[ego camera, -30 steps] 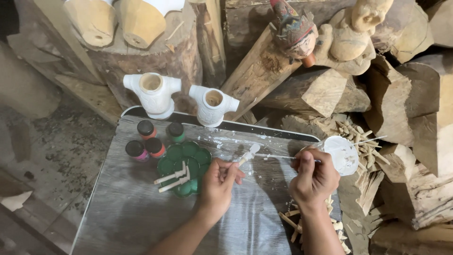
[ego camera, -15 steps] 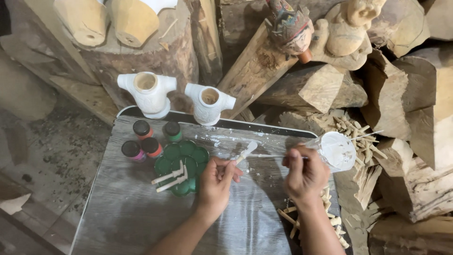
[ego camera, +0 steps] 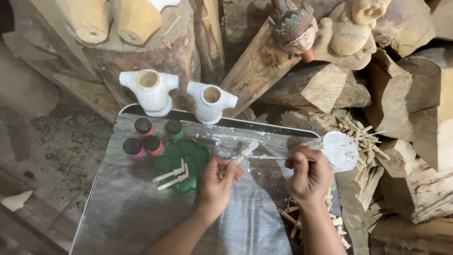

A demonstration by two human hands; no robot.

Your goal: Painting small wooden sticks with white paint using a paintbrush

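Observation:
My left hand (ego camera: 219, 182) pinches a small white-painted wooden piece (ego camera: 247, 151) above the grey board (ego camera: 118, 208). My right hand (ego camera: 309, 174) grips a thin paintbrush (ego camera: 264, 157) whose tip touches that piece. Just right of my right hand stands a clear cup of white paint (ego camera: 340, 150). A green flower-shaped palette (ego camera: 185, 158) lies left of my left hand with two white painted sticks (ego camera: 169, 175) resting on it.
Several small paint jars (ego camera: 144, 139) stand left of the palette. Two white carved torsos (ego camera: 152, 91) (ego camera: 211, 101) stand at the board's far edge. Logs, carved figures (ego camera: 295, 23) and small wood pieces (ego camera: 354, 130) crowd the back and right.
The view shifted slightly. My right hand moved a little left toward the small piece, keeping the brush on it. My left hand stayed nearly in place.

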